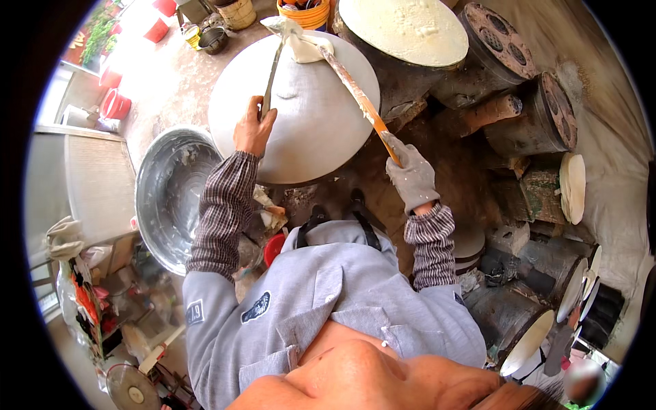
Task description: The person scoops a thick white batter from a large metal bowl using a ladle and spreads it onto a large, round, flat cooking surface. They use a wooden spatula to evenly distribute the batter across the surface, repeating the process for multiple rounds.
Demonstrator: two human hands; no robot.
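A wide, round pale metal griddle [312, 138] lies in front of me. At its far edge is a soft whitish mass [307, 47], perhaps dough or batter. My bare left hand [253, 125] grips a long, narrow, flat tool [273, 72], its far end against that mass. In a grey glove, my right hand [412, 171] holds a wooden stick [356, 95] coated with pale residue, slanting over the griddle's right side. The stick's tip also meets the mass. To the upper right, a second round griddle bears a cream-coloured sheet of batter [405, 31].
A large metal basin [147, 220] smeared with white residue stands by my left arm. An orange bucket [307, 19] and a black pan [212, 40] sit beyond the griddle. Cylindrical stoves [533, 133] with holed tops line the right. Red buckets [115, 105] stand far left.
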